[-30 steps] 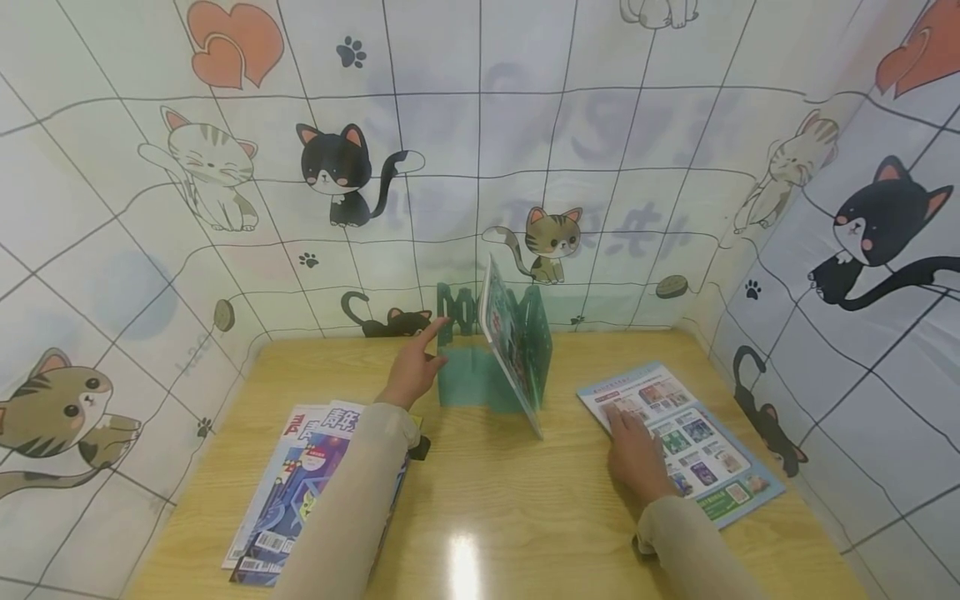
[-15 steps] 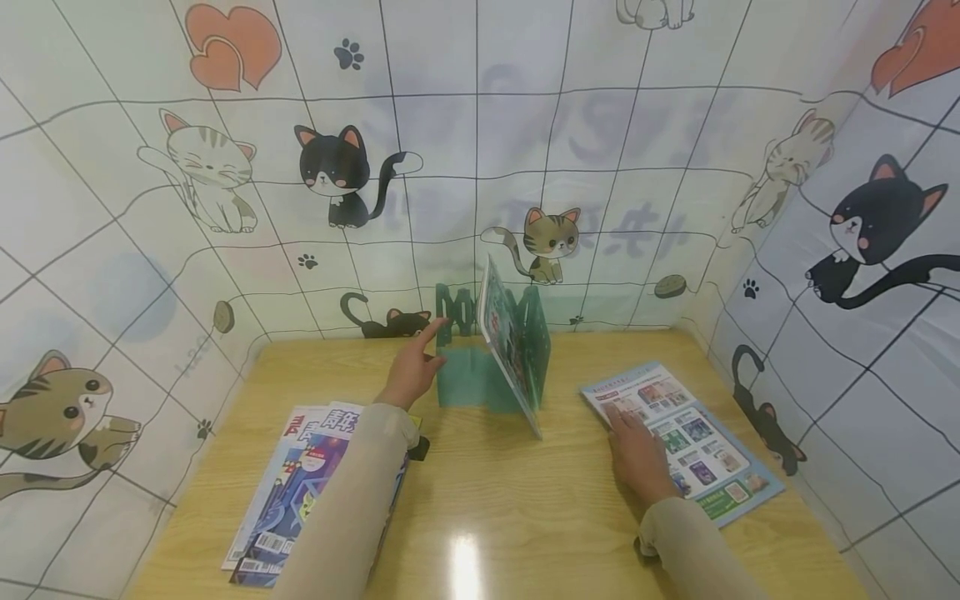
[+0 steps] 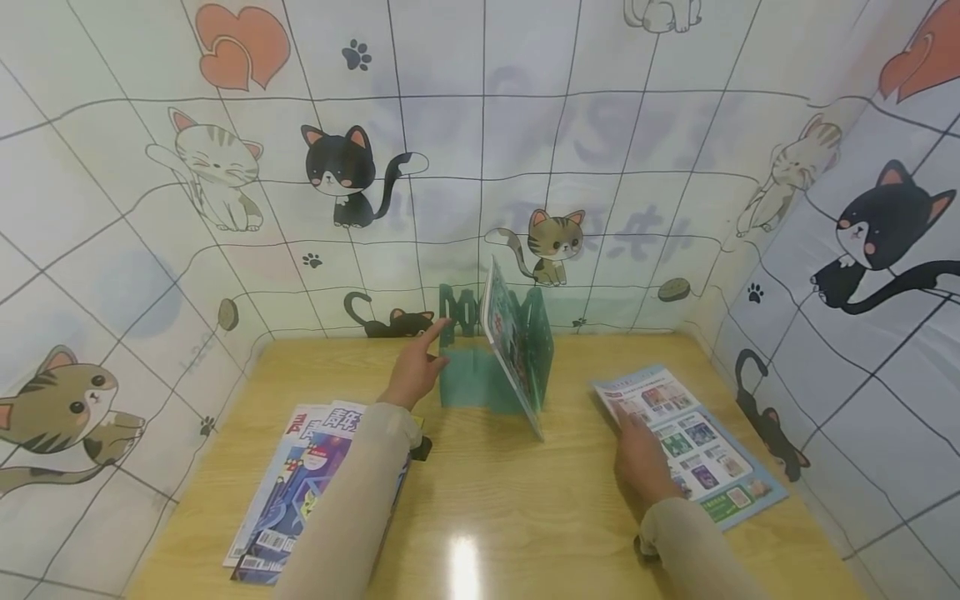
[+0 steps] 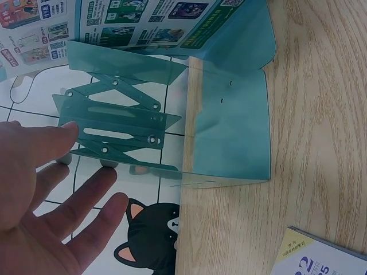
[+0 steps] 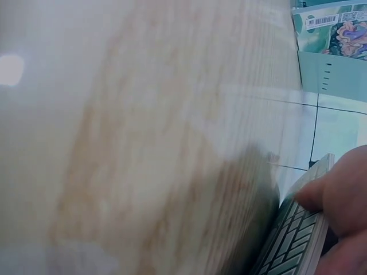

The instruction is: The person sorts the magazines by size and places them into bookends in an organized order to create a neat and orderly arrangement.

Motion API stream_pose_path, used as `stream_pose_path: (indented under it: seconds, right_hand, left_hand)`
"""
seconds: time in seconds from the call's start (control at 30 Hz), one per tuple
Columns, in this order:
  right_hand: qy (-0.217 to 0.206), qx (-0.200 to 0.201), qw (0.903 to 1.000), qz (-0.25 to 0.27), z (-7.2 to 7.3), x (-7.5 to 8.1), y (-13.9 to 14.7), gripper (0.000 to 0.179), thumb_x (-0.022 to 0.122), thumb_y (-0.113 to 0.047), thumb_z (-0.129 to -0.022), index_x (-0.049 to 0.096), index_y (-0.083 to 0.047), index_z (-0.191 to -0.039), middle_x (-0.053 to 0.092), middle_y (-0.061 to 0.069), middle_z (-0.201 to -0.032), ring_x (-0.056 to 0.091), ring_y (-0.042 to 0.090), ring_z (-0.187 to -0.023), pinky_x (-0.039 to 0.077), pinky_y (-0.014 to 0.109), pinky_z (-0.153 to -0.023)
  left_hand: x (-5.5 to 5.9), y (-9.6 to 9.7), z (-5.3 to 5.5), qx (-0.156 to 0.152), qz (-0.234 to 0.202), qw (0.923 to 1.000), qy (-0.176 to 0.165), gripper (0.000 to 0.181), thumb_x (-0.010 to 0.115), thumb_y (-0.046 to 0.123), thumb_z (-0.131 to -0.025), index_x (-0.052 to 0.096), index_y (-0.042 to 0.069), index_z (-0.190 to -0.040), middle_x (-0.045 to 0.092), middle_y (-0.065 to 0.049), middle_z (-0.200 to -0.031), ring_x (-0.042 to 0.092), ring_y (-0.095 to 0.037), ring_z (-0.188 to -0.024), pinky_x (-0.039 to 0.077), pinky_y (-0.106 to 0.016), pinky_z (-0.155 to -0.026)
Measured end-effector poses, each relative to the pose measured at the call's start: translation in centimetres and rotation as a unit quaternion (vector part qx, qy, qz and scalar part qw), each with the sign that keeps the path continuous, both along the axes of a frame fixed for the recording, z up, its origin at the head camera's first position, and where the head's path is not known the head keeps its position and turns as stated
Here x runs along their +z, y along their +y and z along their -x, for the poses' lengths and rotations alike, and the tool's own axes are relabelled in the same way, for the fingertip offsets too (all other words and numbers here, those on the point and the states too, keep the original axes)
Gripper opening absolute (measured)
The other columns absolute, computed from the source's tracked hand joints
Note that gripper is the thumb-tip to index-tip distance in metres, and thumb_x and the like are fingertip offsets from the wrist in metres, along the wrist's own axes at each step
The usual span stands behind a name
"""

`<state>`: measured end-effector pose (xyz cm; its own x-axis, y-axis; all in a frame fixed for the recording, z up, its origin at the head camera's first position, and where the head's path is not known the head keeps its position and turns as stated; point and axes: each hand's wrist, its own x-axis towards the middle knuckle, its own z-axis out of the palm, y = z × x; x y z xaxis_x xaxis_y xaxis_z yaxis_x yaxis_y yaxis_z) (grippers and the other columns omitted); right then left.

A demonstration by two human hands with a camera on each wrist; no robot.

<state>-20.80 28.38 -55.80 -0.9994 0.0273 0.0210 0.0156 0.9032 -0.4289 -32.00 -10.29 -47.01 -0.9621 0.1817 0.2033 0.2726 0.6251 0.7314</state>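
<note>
Teal stand upright on a wooden table

The left hand is at the left side of the stand, its fingers spread and its thumb apart from them; the fingertips reach the stand's edge, though whether they press on it I cannot tell; in the left wrist view the riveted, crossing bars lie just beside the thumb. One standing magazine is in the stand, slightly tilted; its near lower corner juts past the base toward the person.

The right hand pinches the left edge of a loose magazine, well apart from the stand at the table's right; the held edge is raised from the wood (the right wrist view shows a grid pattern on its underside); its upper face has a pale blue border, rows of small pictures and a green strip with a square code.

At the left, overlapping magazines lie flat, partly hidden by the left sleeve; a white sheet printed with cats, hearts and paw marks rises behind and on both sides.
</note>
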Motion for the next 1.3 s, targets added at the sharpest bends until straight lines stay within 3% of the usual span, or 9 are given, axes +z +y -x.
stream_pose_path:
  seconds: [0.5,0.7,1.03,1.3]
  right_hand:
    - [0.051,0.006,0.9957,0.076,-1.1,-0.3,0.2,0.047,0.03,-0.011,-0.105,0.03,0.002,-0.15,0.035,0.029,-0.146,0.034,0.049,-0.132,0.022,0.059,-0.109]
    - [0.097,0.011,0.993,0.066,-2.0,-0.3,0.0,0.046,0.037,-0.007,-0.102,0.035,0.003,-0.147,0.043,0.031,-0.14,0.042,0.051,-0.125,0.029,0.061,-0.105]
    - [0.134,0.011,0.9891,0.06,-3.1,-0.2,-0.1,0.045,0.04,-0.008,-0.102,0.038,-0.001,-0.147,0.049,0.032,-0.132,0.048,0.051,-0.117,0.034,0.062,-0.1]
    - [0.216,0.04,0.9744,0.047,-3.9,0.2,-0.2,0.043,0.048,0.0,-0.098,0.046,0.003,-0.14,0.056,0.032,-0.124,0.054,0.051,-0.107,0.041,0.062,-0.092]
  left_hand:
    - [-0.1,0.1,-0.2,0.005,-0.004,1.0,-0.001,0.074,0.067,0.004,-0.09,0.036,0.038,-0.149,0.042,-0.007,-0.15,0.068,-0.024,-0.092,0.055,-0.041,-0.076]
    - [0.0,0.1,-0.2,0.005,-0.004,1.0,0.001,0.073,0.067,0.004,-0.09,0.037,0.036,-0.149,0.043,-0.007,-0.149,0.068,-0.024,-0.092,0.055,-0.041,-0.075]
    - [0.1,0.1,-0.1,0.008,-0.003,1.0,0.002,0.074,0.067,0.004,-0.09,0.036,0.038,-0.149,0.042,-0.007,-0.149,0.067,-0.023,-0.091,0.055,-0.04,-0.075]
    - [-0.1,0.0,0.0,0.008,-0.001,0.9999,0.009,0.075,0.067,0.003,-0.09,0.036,0.037,-0.15,0.043,-0.006,-0.149,0.068,-0.023,-0.09,0.055,-0.04,-0.073]
